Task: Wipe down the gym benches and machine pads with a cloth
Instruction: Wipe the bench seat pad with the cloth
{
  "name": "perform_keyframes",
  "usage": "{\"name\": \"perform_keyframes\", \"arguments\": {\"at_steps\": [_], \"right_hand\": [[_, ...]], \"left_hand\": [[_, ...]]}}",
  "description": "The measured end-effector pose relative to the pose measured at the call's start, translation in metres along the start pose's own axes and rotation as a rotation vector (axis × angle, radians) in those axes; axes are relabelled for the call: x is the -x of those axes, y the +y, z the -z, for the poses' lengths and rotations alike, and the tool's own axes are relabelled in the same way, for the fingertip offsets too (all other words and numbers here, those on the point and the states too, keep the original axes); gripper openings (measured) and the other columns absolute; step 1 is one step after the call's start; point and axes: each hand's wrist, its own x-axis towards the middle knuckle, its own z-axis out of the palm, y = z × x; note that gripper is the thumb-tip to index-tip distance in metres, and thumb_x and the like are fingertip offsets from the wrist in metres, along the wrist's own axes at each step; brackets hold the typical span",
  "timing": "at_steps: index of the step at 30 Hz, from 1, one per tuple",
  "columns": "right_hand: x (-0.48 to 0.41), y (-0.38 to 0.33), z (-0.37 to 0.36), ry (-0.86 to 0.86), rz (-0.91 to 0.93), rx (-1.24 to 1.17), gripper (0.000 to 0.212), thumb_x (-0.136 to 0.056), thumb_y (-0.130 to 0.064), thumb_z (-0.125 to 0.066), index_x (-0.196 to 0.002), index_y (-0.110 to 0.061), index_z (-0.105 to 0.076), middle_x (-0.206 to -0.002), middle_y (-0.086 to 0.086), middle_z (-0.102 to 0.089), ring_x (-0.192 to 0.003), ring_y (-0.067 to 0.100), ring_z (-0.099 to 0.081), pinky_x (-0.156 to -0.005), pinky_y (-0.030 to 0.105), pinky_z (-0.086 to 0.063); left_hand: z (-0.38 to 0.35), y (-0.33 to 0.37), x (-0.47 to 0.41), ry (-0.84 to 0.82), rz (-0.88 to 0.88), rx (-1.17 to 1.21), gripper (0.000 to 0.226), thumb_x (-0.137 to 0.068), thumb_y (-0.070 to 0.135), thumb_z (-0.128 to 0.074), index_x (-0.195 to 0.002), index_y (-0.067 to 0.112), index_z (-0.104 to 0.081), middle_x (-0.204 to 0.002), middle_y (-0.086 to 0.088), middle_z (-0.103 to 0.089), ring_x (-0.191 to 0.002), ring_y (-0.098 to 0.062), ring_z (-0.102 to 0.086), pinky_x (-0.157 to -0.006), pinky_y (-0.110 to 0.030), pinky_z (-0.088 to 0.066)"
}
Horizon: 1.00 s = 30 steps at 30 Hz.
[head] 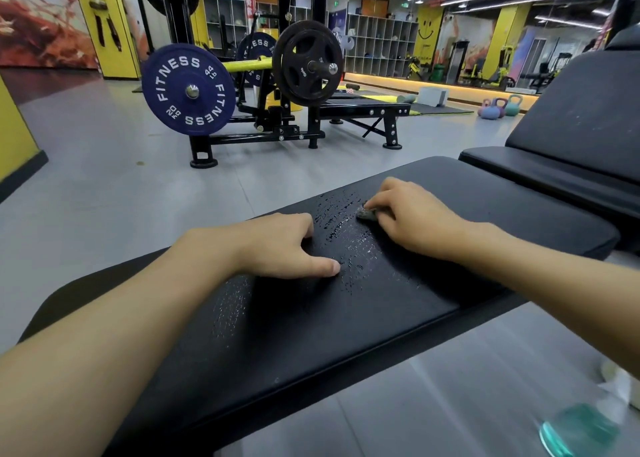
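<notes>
Head view: on a black bench pad [311,335], the left hand [277,245] rests with fingers curled under and thumb flat, holding nothing, while just beyond and to its right the right hand [408,217] pinches a small bunched grey cloth [367,214] against the pad, wet streaks [346,238] glistening between both hands.
</notes>
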Motion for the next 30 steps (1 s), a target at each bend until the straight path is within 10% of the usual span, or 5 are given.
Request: {"name": "perform_keyframes", "arguments": {"at_steps": [5, 10, 20, 25, 30], "right_hand": [[0.039, -0.045, -0.001, -0.153, 0.294, -0.060, 0.029, -0.094, -0.018, -0.050, -0.114, -0.023, -0.070, -0.104, -0.002, -0.050, -0.096, 0.022, -0.053, -0.087, 0.036, -0.044], [0.023, -0.008, 0.007, -0.009, 0.008, 0.045, 0.034, -0.095, -0.015, -0.048, -0.120, -0.023, -0.069, -0.107, 0.003, -0.052, -0.106, 0.032, -0.054, -0.089, 0.042, -0.047], [0.048, -0.012, 0.014, -0.013, 0.015, 0.012, 0.034, -0.094, -0.016, -0.048, -0.119, -0.028, -0.070, -0.101, -0.003, -0.048, -0.100, 0.028, -0.055, -0.089, 0.043, -0.048], [0.095, -0.060, 0.013, -0.172, 0.290, -0.094, 0.034, -0.094, -0.023, -0.047, -0.119, -0.029, -0.068, -0.105, -0.003, -0.052, -0.095, 0.023, -0.052, -0.085, 0.037, -0.045], [0.082, -0.019, 0.020, 0.017, 0.022, 0.067, 0.034, -0.092, -0.016, -0.051, -0.118, -0.027, -0.070, -0.102, 0.002, -0.054, -0.096, 0.031, -0.053, -0.086, 0.046, -0.048]], "left_hand": [[-0.002, -0.006, -0.005, 0.022, -0.034, 0.075, 0.050, -0.087, 0.047, -0.067, -0.125, 0.018, -0.052, -0.093, 0.010, -0.054, -0.086, -0.015, -0.052, -0.077, -0.029, -0.041], [-0.005, -0.008, -0.004, 0.037, -0.104, 0.121, 0.051, -0.090, 0.035, -0.067, -0.138, 0.027, -0.050, -0.087, 0.023, -0.043, -0.077, 0.004, -0.048, -0.073, -0.023, -0.036], [-0.007, -0.010, -0.006, 0.054, -0.146, 0.141, 0.056, -0.091, 0.036, -0.069, -0.143, 0.029, -0.049, -0.088, 0.024, -0.044, -0.079, -0.001, -0.050, -0.071, -0.018, -0.035], [-0.007, -0.008, -0.004, 0.066, -0.146, 0.130, 0.057, -0.091, 0.033, -0.069, -0.143, 0.027, -0.048, -0.100, 0.011, -0.049, -0.092, -0.012, -0.047, -0.077, -0.017, -0.031], [-0.008, -0.011, 0.000, 0.056, -0.164, 0.128, 0.057, -0.093, 0.035, -0.067, -0.145, 0.027, -0.046, -0.130, 0.004, -0.052, -0.109, -0.015, -0.050, -0.090, -0.020, -0.035]]}}
